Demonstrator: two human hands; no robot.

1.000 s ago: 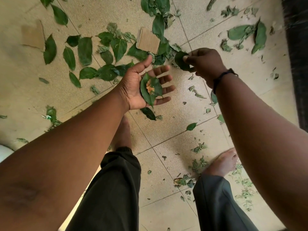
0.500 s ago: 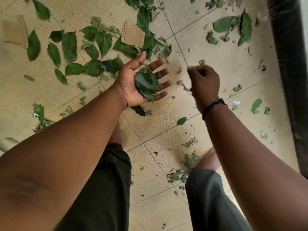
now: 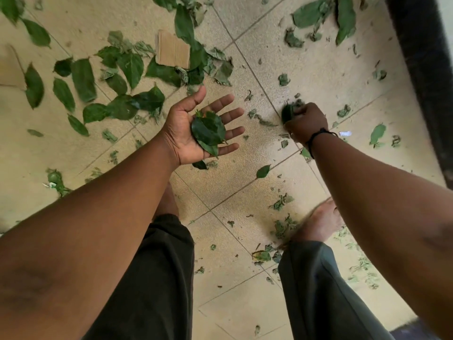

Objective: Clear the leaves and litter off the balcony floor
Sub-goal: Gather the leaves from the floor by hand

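My left hand (image 3: 196, 126) is held palm up over the beige tiled floor (image 3: 220, 182), fingers spread, with a small pile of dark green leaves (image 3: 208, 132) lying in the palm. To its right, my right hand (image 3: 306, 122), with a black band on the wrist, is down at the floor and pinches a crumpled green leaf (image 3: 287, 112) between its fingertips. Many loose green leaves (image 3: 117, 94) lie scattered on the tiles to the upper left, and more leaves (image 3: 326, 15) lie at the top right.
A piece of brown cardboard (image 3: 172, 50) lies among the leaves at the top middle. Small torn leaf bits (image 3: 282, 227) dot the tiles around my bare feet (image 3: 321, 222). A dark wall base (image 3: 426, 69) runs along the right edge.
My right hand dropped a leaf into the left palm, then swung right and down to the floor, where it now pinches another leaf. The left hand stayed palm up.
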